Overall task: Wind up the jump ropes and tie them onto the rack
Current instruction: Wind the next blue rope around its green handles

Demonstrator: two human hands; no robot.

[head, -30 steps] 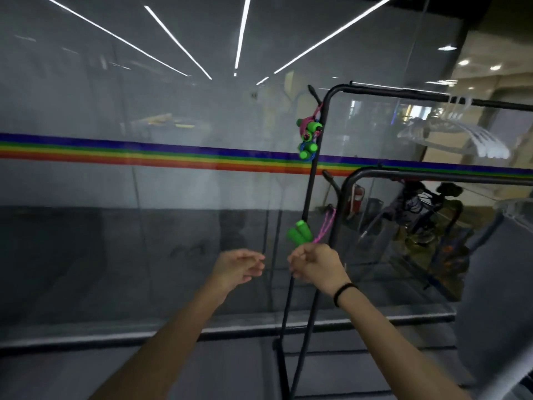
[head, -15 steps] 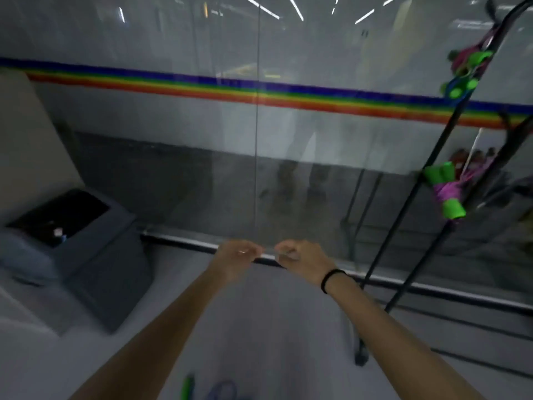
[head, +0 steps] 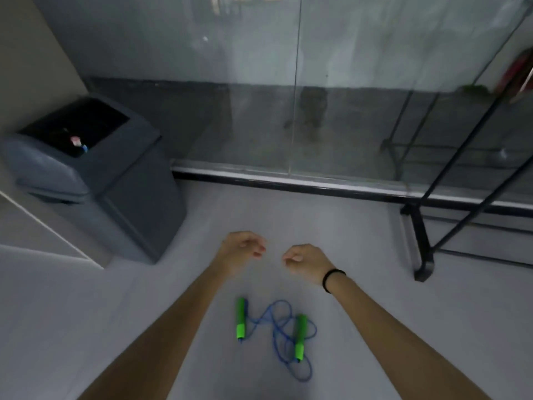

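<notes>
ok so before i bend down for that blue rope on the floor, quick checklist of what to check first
1. Left hand free: ok, fingers loosely curled, nothing in it.
2. Right hand free: ok, nothing in it.
3. Blue jump rope in view: ok, on the floor between the forearms.
4. Both green handles clear to pick up: ok, lying apart.
5. Cord free of knots: cannot tell, its loops overlap.
6. Rack nearby: ok, its foot stands to the right.

Bare forearms, black band [head: 331, 280] on right wrist
</notes>
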